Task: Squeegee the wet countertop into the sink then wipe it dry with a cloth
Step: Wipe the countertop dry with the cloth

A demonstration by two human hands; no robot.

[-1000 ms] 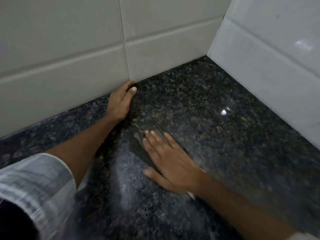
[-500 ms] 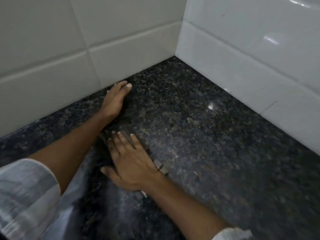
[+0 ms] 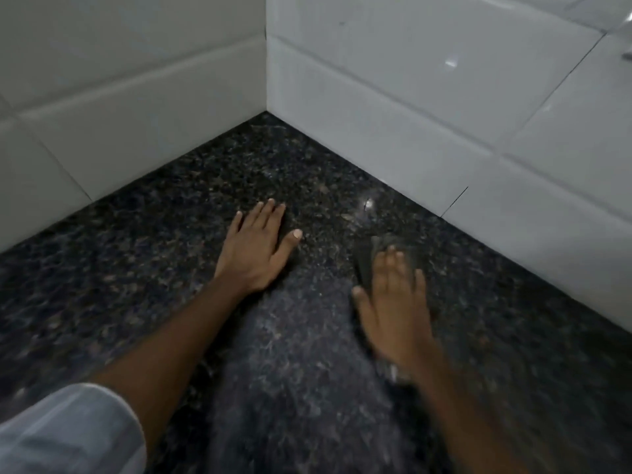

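Note:
The dark speckled granite countertop (image 3: 171, 268) fills the lower view and runs into a tiled corner. My left hand (image 3: 254, 249) lies flat on it, palm down, fingers pointing toward the corner, holding nothing. To its right my right hand (image 3: 396, 302), blurred by motion, presses flat on a dark grey cloth (image 3: 371, 258). The cloth shows past the fingertips, and a pale edge of it shows near the wrist. A duller streak runs down the counter between my two arms. No squeegee or sink is in view.
Grey-white wall tiles (image 3: 119, 97) border the counter on the left, and glossy white tiles (image 3: 444, 107) border it on the right. They meet in a corner (image 3: 266, 111) beyond my hands. A light striped sleeve (image 3: 68, 432) covers my left upper arm at the bottom left.
My right hand has slid the cloth to the right, away from my left hand. My left hand now rests farther from the left wall. The view has swung toward the right wall.

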